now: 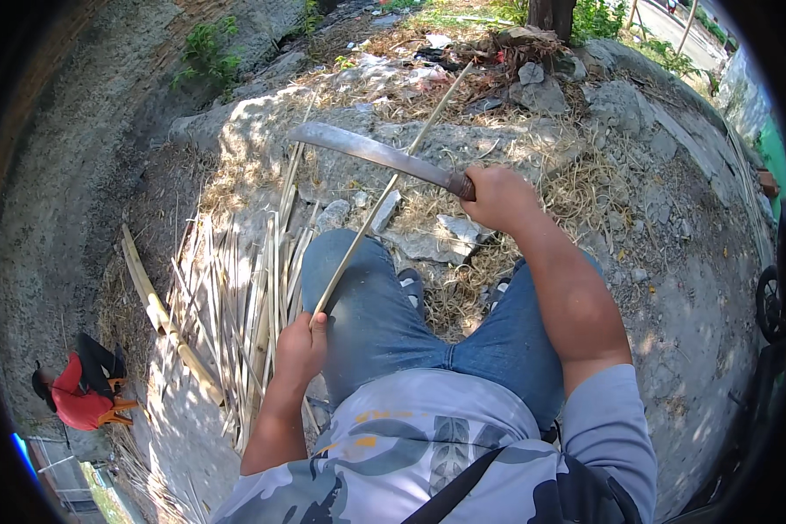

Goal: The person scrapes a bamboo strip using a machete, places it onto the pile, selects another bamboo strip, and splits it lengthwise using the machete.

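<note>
Your right hand (500, 200) is wrapped around a curved machete (367, 149), its blade crossing the pale strip (358, 241) your left hand (302, 346) grips, extending ahead; more strips (268, 306) lie left of that hand.

- Left hand (301, 348): closed in a grip, thumb on top pointing forward, beside the left thigh (349, 319).
- Left forearm (272, 410): bare, angled forward and slightly rightward.
- Right hand (499, 199): fist clenched, reaching farther forward than the left.
- Right forearm (568, 284): bare, slanting forward and leftward from the elbow.
</note>
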`<state>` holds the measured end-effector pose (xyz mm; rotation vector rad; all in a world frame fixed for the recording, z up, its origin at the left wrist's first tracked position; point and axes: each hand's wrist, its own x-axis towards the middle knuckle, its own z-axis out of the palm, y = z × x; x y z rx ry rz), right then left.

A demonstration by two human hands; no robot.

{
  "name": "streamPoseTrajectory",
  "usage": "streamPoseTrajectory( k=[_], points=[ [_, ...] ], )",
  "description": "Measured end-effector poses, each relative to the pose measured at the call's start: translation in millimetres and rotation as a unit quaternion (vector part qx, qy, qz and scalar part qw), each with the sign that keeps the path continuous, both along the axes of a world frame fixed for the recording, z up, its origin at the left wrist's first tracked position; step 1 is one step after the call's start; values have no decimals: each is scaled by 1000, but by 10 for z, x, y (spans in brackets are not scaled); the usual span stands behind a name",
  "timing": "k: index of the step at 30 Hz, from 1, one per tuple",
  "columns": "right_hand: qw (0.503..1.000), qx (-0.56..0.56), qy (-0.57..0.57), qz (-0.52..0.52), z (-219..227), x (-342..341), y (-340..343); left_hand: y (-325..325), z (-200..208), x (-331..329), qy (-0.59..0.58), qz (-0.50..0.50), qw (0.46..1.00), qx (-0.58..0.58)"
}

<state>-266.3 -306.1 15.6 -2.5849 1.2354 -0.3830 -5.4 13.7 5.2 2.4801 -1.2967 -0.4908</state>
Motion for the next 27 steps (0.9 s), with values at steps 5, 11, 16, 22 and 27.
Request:
streamPoseTrajectory(
  k=[5,11,16,22,27],
  points=[
    [987,-47,30,150,10,160,204,-16,12,-12,-9,-2,1000,12],
    [991,-56,25,120,-22,19,-68,16,68,-39,-16,-1,1000,12],
    [996,66,-19,-51,-131,-148,-263,-36,13,-37,-26,-2,1000,-2],
    [998,45,16,-47,76,-143,-110,-32,29,12,2,-19,1000,-7],
    [992,-35,12,121,-27,101,117,-57,41,9,-11,-22,1000,-3]
  ],
)
